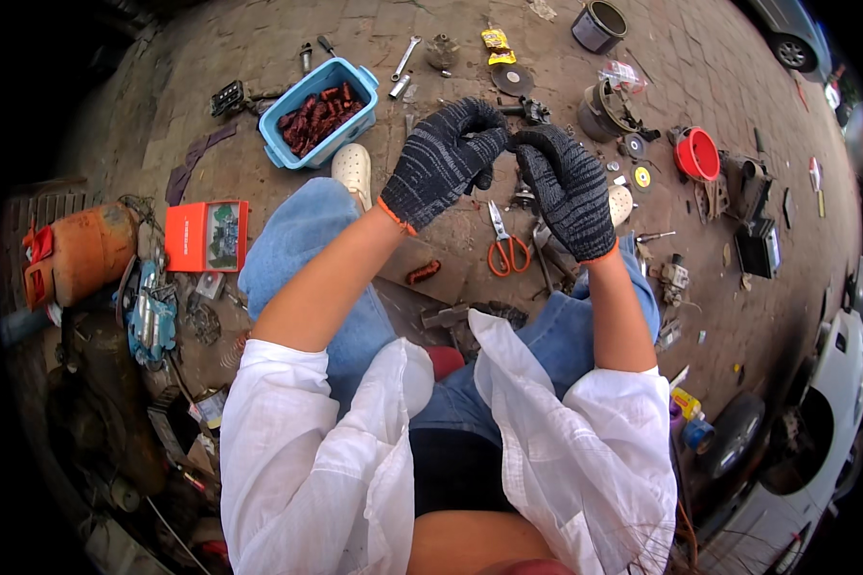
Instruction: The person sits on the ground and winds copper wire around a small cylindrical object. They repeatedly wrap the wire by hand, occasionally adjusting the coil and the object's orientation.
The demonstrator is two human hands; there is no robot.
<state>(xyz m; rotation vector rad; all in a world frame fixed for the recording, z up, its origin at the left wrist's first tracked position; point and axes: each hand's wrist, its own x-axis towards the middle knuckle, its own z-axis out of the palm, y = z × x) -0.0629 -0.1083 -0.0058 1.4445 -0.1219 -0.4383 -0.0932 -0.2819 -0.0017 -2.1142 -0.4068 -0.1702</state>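
Note:
My left hand [444, 158] and my right hand [568, 187] wear dark grey knit gloves with orange cuffs. They are raised close together in front of me, fingertips almost meeting. Both are closed in a pinch, and whatever is between the fingers is hidden or too small to name. Below them, orange-handled scissors [500, 230] lie on the ground between my knees, blades pointing away. A small dark red coil-like piece [423, 272] rests nearer to me. Beyond my left hand stands a light blue tub [336, 146] holding many similar dark red pieces [321, 117].
Around me on the brick paving lie a wrench [406, 58], a grinding disc [512, 80], a red bowl [697, 153] and metal parts. At left are a red box [206, 236] and an orange gas cylinder [94, 254]. A dark bucket [599, 27] stands far ahead.

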